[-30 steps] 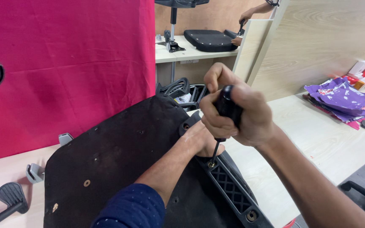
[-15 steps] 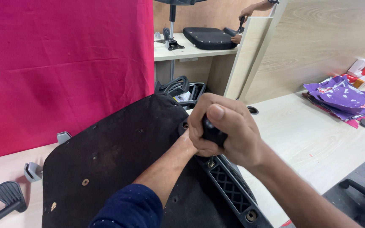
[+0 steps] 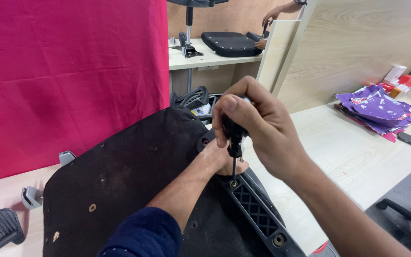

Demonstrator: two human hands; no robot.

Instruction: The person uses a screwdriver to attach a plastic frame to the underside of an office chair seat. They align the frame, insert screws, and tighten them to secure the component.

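Overhead, pale wooden desk (image 3: pixel 357 157) (magenta backdrop (image 3: pixel 72 71))

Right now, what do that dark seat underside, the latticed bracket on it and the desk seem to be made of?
The seat underside looks like black, matte fabric over a rigid base: fuzzy, dusty surface dotted with round fastener holes. The bracket seems moulded black plastic, judging by its smooth sheen and grid of cut-outs. The desk looks like pale wood-grain laminate, though it could be real wood.
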